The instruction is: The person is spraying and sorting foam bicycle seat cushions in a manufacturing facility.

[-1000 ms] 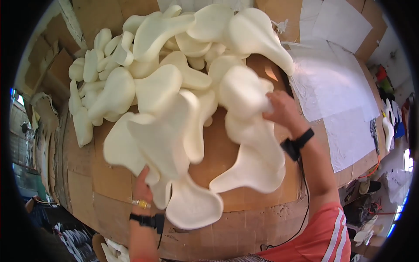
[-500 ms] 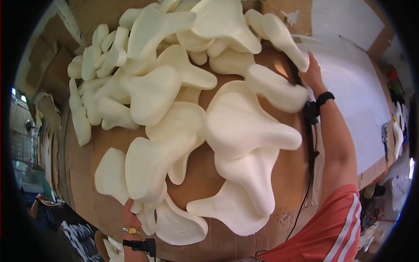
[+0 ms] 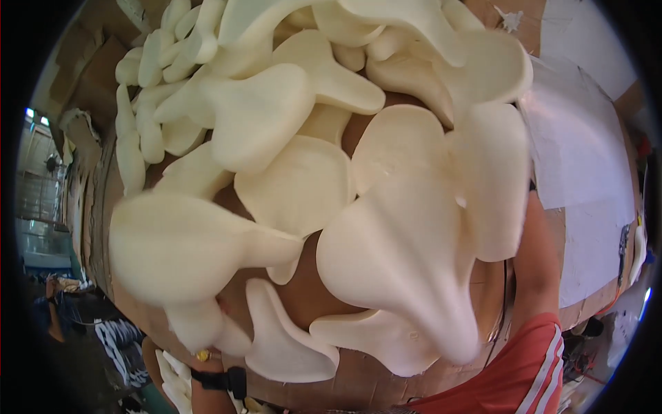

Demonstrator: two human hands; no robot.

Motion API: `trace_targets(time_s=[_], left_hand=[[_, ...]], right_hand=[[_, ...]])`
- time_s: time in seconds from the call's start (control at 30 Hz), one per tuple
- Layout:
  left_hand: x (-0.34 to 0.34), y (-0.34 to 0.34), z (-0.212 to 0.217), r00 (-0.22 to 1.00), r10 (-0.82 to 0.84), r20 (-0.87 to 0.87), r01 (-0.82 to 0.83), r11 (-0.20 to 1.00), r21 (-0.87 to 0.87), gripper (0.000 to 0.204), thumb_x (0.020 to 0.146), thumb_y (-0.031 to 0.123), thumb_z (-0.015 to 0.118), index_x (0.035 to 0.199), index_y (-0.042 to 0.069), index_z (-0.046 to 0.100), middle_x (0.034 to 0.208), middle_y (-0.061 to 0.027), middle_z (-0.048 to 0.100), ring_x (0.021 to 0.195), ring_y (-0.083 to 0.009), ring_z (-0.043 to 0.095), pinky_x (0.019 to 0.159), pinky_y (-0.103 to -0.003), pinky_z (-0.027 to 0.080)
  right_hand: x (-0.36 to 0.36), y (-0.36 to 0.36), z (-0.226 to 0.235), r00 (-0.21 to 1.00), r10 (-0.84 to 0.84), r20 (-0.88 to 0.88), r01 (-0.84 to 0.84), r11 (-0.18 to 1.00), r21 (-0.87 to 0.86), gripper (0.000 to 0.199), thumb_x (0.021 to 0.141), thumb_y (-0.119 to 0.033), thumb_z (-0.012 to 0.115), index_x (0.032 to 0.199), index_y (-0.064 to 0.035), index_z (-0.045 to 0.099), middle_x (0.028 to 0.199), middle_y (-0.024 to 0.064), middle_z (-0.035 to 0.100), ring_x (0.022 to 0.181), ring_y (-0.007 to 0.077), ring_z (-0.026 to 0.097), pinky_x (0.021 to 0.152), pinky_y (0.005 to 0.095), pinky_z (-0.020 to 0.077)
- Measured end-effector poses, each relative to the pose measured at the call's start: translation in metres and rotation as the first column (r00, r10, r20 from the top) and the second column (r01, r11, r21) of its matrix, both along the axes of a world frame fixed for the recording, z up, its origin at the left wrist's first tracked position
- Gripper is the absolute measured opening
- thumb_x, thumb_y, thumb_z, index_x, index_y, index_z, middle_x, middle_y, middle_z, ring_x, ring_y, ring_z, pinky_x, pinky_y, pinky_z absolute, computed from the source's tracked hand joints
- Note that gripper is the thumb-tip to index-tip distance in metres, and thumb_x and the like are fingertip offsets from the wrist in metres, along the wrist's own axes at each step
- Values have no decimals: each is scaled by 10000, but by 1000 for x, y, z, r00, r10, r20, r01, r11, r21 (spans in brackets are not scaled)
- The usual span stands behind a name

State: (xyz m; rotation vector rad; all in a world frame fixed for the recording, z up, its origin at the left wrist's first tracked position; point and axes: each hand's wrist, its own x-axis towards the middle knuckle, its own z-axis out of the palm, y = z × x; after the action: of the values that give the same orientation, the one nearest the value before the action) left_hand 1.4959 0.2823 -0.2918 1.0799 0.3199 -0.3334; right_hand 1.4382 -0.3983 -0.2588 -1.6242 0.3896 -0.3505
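Observation:
Cream foam bicycle-saddle pads crowd the view. At the lower left, a broad pad (image 3: 172, 248) lies over a smaller one (image 3: 196, 324); my left wrist (image 3: 207, 379), with a gold watch and black strap, comes up beneath them. That hand is almost wholly covered by foam and its fingers cannot be made out. My right forearm (image 3: 541, 255) runs up behind an upright pad (image 3: 493, 183) on the right, which hides the hand. Against that pad leans a large pad (image 3: 403, 241), nose pointing down toward me. Two more pads, one narrow (image 3: 286, 338) and one flatter (image 3: 383, 338), lie nearest me.
A heap of similar pads (image 3: 262, 103) fills the far and left side of the cardboard-covered table (image 3: 296, 303). White sheeting (image 3: 579, 186) spreads along the right. A dark cable runs by my right arm. On the floor at lower left is a striped black-and-white bundle (image 3: 124, 345).
Pads on the right have been pulled nearer and turned, now covering my right hand. The lower-left pad has swung left, over my left hand. The whole view has shifted slightly.

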Motion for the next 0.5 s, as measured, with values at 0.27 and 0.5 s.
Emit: trace_targets(time_s=[0.27, 0.5], left_hand=[[35, -169, 48, 957, -213, -195, 163, 956, -242, 447, 847, 337, 501, 1220, 90, 489, 1208, -74, 541, 1110, -251, 503, 962, -410, 386], [26, -202, 51, 922, -364, -134, 293, 879, -377, 426, 841, 227, 532, 1212, 27, 469, 1176, -98, 542, 1098, -249, 500, 962, -387, 375]], right_hand=[[33, 20, 4, 993, 53, -105, -61, 996, -69, 365, 702, -119, 594, 1053, -19, 575, 981, 57, 603, 925, 160, 550, 859, 300, 409], [-4, 53, 23, 989, 58, -135, -67, 996, -64, 298, 724, -144, 627, 988, -8, 607, 965, 70, 615, 947, 159, 555, 815, 299, 441]])
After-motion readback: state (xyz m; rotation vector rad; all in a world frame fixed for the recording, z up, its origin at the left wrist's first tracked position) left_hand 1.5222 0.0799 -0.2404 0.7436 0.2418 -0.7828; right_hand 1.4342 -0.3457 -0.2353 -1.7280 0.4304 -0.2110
